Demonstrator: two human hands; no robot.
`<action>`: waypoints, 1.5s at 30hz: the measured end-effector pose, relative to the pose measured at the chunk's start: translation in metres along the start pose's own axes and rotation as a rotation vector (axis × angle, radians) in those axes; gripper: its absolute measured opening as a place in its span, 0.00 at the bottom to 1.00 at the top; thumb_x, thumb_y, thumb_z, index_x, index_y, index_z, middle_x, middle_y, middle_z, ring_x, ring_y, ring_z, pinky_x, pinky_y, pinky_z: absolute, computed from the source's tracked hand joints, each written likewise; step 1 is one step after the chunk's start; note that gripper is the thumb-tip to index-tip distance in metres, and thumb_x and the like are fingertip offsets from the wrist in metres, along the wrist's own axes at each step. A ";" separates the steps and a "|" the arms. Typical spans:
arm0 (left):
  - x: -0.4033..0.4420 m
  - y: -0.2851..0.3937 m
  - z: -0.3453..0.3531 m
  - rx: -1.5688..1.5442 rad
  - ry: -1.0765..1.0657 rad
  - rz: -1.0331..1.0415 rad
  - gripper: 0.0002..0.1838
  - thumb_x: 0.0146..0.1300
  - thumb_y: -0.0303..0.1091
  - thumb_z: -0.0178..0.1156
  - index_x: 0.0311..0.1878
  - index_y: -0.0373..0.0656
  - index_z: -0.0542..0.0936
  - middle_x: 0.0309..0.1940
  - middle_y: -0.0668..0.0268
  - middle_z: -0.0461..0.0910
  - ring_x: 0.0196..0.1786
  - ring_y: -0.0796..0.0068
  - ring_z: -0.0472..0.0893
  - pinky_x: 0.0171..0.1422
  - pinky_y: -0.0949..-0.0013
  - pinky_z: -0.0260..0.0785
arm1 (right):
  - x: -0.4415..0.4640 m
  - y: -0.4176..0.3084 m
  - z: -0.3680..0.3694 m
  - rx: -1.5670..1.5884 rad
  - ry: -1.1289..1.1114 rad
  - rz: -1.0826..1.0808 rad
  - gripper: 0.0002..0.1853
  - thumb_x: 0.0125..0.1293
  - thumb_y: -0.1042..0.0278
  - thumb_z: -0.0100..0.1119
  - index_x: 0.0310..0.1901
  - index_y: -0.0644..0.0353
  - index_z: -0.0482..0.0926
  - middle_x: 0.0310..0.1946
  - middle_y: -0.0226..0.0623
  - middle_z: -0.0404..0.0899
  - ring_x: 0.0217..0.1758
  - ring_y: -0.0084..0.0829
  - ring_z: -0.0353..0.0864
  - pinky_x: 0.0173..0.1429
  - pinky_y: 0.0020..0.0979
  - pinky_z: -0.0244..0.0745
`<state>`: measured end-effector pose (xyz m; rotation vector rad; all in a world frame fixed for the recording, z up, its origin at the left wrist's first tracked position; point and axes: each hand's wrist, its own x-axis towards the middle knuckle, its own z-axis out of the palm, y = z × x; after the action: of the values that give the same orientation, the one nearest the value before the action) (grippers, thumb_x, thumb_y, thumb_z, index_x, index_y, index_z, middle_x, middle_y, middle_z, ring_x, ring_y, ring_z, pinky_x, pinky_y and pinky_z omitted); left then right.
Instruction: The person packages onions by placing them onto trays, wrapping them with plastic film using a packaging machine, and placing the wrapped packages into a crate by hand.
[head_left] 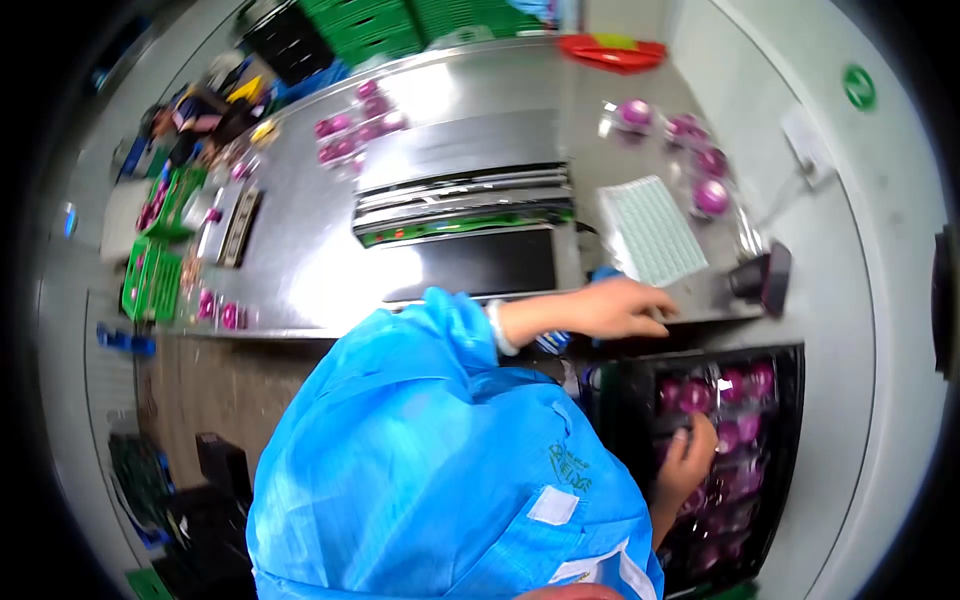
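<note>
My left hand (622,308) reaches across the table's front edge with its fingers apart and nothing visible in them. Just beyond it lies a pale green sheet with rows of small marks (655,232). My right hand (688,460) is over the black crate (783,440), its thumb and fingers apart, close to the purple onions (693,395) in clear packs. Whether its fingertips touch a pack is hard to tell. Several onion packs fill the crate in rows; my right forearm partly hides its near left side.
A metal machine (460,205) is set in the steel table (300,220). More onion packs (710,195) lie at the right and far left. A black device (772,280) stands at the right corner, beside the wall. Green crates (155,280) stand left; a red bag (612,55) lies behind.
</note>
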<state>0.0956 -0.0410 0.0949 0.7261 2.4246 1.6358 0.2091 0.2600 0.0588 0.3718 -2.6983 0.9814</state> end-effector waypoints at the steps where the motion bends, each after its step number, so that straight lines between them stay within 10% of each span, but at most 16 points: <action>1: -0.030 -0.016 -0.035 0.115 0.141 -0.026 0.20 0.65 0.41 0.62 0.56 0.40 0.78 0.45 0.54 0.84 0.49 0.58 0.83 0.54 0.63 0.74 | 0.021 -0.028 0.019 -0.097 -0.127 -0.138 0.16 0.65 0.70 0.57 0.53 0.65 0.77 0.53 0.46 0.77 0.62 0.49 0.72 0.69 0.47 0.61; 14: -0.474 -0.198 -0.324 -0.116 1.566 -0.943 0.23 0.69 0.34 0.55 0.67 0.41 0.71 0.56 0.58 0.78 0.48 0.69 0.81 0.53 0.66 0.74 | 0.071 -0.022 0.127 -0.663 -0.312 -0.349 0.10 0.60 0.70 0.59 0.42 0.64 0.77 0.41 0.43 0.76 0.50 0.46 0.73 0.65 0.48 0.63; 20: -0.525 -0.334 -0.466 -0.060 1.491 -1.032 0.36 0.64 0.36 0.59 0.74 0.41 0.61 0.65 0.55 0.71 0.48 0.68 0.80 0.50 0.66 0.74 | 0.077 -0.056 0.131 -0.620 -0.316 -0.273 0.07 0.56 0.73 0.61 0.36 0.62 0.78 0.38 0.46 0.76 0.48 0.48 0.73 0.60 0.45 0.62; 25: -0.560 -0.502 -0.577 0.220 1.435 -1.112 0.34 0.61 0.35 0.54 0.69 0.27 0.64 0.62 0.40 0.72 0.66 0.48 0.72 0.69 0.59 0.63 | 0.099 -0.080 0.141 -0.731 -0.351 -0.174 0.11 0.60 0.62 0.61 0.38 0.59 0.85 0.36 0.47 0.83 0.41 0.51 0.77 0.50 0.49 0.69; 29: -0.536 -0.521 -0.608 -0.070 1.440 -1.093 0.27 0.60 0.33 0.52 0.59 0.24 0.72 0.43 0.39 0.82 0.38 0.49 0.86 0.39 0.57 0.79 | 0.103 -0.072 0.144 -0.818 -0.478 -0.042 0.12 0.60 0.59 0.62 0.41 0.55 0.86 0.38 0.44 0.84 0.43 0.49 0.79 0.52 0.49 0.70; 33: -0.521 -0.499 -0.602 0.007 1.409 -1.311 0.09 0.60 0.30 0.55 0.38 0.32 0.75 0.33 0.48 0.82 0.33 0.59 0.86 0.31 0.59 0.79 | 0.110 -0.066 0.139 -0.848 -0.626 0.076 0.17 0.62 0.54 0.60 0.46 0.56 0.83 0.43 0.48 0.83 0.51 0.50 0.78 0.59 0.49 0.69; 35: -0.525 -0.507 -0.576 -0.208 1.597 -1.119 0.08 0.61 0.27 0.55 0.40 0.32 0.74 0.32 0.51 0.81 0.32 0.57 0.86 0.30 0.60 0.79 | 0.106 -0.048 0.140 -0.961 -0.768 0.103 0.23 0.68 0.50 0.54 0.55 0.58 0.77 0.46 0.52 0.82 0.55 0.53 0.76 0.63 0.50 0.68; 36: -0.526 -0.506 -0.563 -0.312 1.678 -1.012 0.08 0.62 0.26 0.56 0.41 0.32 0.74 0.31 0.52 0.80 0.31 0.57 0.85 0.29 0.60 0.80 | 0.094 -0.046 0.152 -0.810 -0.468 0.137 0.05 0.54 0.73 0.61 0.33 0.60 0.80 0.36 0.46 0.78 0.48 0.49 0.73 0.61 0.46 0.62; 40: -0.536 -0.450 -0.472 -0.958 1.976 -0.380 0.04 0.65 0.18 0.53 0.38 0.30 0.67 0.44 0.44 0.75 0.47 0.53 0.82 0.54 0.54 0.82 | 0.097 -0.067 0.158 -0.843 -0.348 -0.004 0.02 0.53 0.73 0.61 0.29 0.60 0.80 0.32 0.44 0.78 0.46 0.47 0.75 0.60 0.45 0.64; 45: -0.600 -0.386 -0.354 -0.985 2.069 -0.238 0.10 0.61 0.13 0.42 0.33 0.42 0.59 0.55 0.47 0.69 0.58 0.39 0.75 0.67 0.47 0.74 | 0.105 -0.057 0.159 -0.670 -0.455 0.072 0.06 0.56 0.75 0.58 0.36 0.60 0.79 0.36 0.47 0.78 0.45 0.48 0.76 0.56 0.43 0.67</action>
<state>0.3704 -0.7265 -0.2042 -2.1322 0.9068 3.4558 0.1067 0.0976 0.0067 0.3899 -3.2423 -0.0526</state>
